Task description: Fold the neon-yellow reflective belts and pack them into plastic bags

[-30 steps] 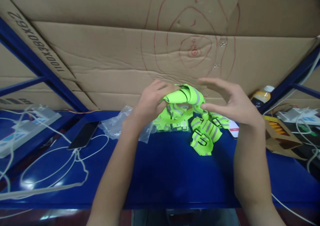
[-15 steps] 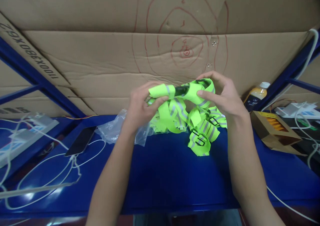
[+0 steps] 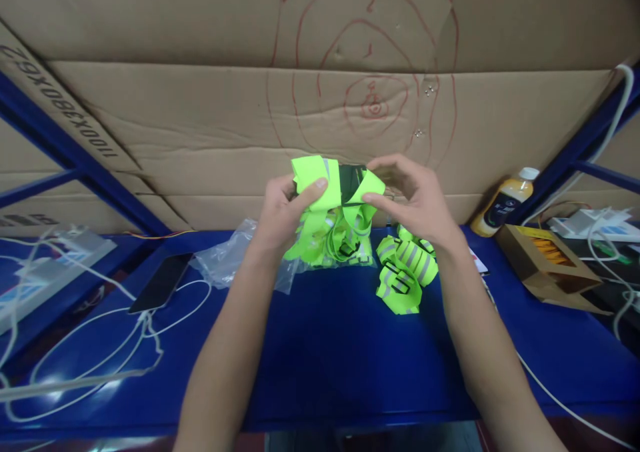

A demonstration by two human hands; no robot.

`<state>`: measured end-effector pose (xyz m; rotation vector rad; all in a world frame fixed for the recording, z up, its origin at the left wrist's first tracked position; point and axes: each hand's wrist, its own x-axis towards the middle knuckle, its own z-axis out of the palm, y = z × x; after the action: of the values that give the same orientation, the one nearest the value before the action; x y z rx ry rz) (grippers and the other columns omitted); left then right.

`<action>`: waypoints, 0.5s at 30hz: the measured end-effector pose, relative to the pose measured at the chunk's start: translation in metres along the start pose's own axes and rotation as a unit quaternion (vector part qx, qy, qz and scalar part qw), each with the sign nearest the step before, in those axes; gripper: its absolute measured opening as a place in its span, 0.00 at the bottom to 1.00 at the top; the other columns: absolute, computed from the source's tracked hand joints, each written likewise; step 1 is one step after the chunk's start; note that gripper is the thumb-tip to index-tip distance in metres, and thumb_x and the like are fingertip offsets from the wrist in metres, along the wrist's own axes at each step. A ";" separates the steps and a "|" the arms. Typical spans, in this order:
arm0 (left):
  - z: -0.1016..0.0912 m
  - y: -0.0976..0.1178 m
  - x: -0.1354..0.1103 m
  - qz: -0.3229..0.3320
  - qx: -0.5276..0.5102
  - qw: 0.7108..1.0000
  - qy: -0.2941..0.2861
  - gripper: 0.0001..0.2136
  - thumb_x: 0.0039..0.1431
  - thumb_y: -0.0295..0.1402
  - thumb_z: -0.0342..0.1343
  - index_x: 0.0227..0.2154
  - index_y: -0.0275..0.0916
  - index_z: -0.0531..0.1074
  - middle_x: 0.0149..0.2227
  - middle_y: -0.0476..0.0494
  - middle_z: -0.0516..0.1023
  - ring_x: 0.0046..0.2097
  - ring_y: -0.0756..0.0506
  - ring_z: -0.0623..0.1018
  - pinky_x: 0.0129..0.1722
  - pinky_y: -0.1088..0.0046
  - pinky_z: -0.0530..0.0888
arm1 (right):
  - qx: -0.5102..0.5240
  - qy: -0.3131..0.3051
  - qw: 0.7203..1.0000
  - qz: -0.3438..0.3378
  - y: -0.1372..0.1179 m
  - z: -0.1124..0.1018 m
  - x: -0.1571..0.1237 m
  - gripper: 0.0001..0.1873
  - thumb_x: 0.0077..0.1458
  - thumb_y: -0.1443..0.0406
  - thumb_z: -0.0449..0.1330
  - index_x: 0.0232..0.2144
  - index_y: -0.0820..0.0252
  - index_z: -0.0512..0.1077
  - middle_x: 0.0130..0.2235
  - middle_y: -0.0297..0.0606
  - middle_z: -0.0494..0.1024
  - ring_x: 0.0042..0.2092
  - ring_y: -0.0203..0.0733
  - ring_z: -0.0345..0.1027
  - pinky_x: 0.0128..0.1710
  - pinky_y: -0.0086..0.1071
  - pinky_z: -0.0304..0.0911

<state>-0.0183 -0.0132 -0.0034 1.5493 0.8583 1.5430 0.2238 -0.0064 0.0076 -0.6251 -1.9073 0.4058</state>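
Both my hands hold one neon-green reflective strap [image 3: 325,195] up above the blue table [image 3: 325,345]. My left hand [image 3: 280,215] pinches its left end, thumb on top. My right hand [image 3: 415,202] grips the right end, beside a black patch on the strap. Under the hands lies a heap of similar green straps [image 3: 345,245], partly in a clear plastic bag [image 3: 225,259]. A separate bundle of green straps with grey stripes [image 3: 405,272] lies on the table just below my right wrist.
A black phone [image 3: 160,282] with white cables [image 3: 100,332] lies at the left, a power strip [image 3: 45,265] beyond it. At the right stand a yellow bottle [image 3: 503,202] and an open brown box [image 3: 547,262]. A cardboard wall [image 3: 200,119] backs the table.
My hands have come closer together, gathering the strap into a shorter, folded shape. The right hand has moved left, away from the striped bundle.
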 end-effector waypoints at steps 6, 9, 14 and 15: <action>0.003 -0.013 0.012 -0.046 -0.110 0.991 0.059 0.20 0.52 0.49 0.74 0.36 0.39 0.78 0.33 0.42 0.85 0.36 0.41 0.85 0.33 0.66 0.81 | -0.190 0.064 0.971 -0.134 0.003 0.007 0.002 0.12 0.65 0.56 0.67 0.32 0.53 0.72 0.35 0.37 0.77 0.41 0.49 0.70 0.47 0.46 0.67; 0.006 -0.016 0.015 -0.046 -0.133 0.987 0.074 0.19 0.56 0.50 0.71 0.41 0.40 0.78 0.38 0.41 0.87 0.41 0.39 0.87 0.38 0.62 0.83 | -0.192 -0.043 0.972 -0.131 -0.006 0.005 0.000 0.15 0.62 0.53 0.70 0.32 0.53 0.71 0.35 0.36 0.77 0.42 0.48 0.68 0.46 0.44 0.65; 0.009 -0.013 0.007 -0.027 -0.082 0.996 0.031 0.21 0.56 0.53 0.72 0.36 0.41 0.77 0.34 0.43 0.85 0.39 0.39 0.86 0.32 0.66 0.80 | -0.153 0.120 0.979 -0.055 -0.008 0.012 0.002 0.17 0.59 0.49 0.71 0.42 0.52 0.76 0.45 0.40 0.80 0.46 0.49 0.73 0.50 0.46 0.69; 0.010 -0.012 0.005 -0.025 -0.068 0.997 0.008 0.21 0.55 0.54 0.72 0.36 0.40 0.77 0.34 0.43 0.84 0.37 0.40 0.85 0.31 0.67 0.79 | -0.129 0.132 0.982 -0.044 -0.005 0.013 0.003 0.18 0.60 0.49 0.70 0.46 0.52 0.76 0.47 0.41 0.81 0.48 0.49 0.74 0.51 0.46 0.70</action>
<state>-0.0074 -0.0040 -0.0116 1.4093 0.7775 1.5465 0.2092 -0.0086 0.0074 -0.7235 -1.7356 0.0150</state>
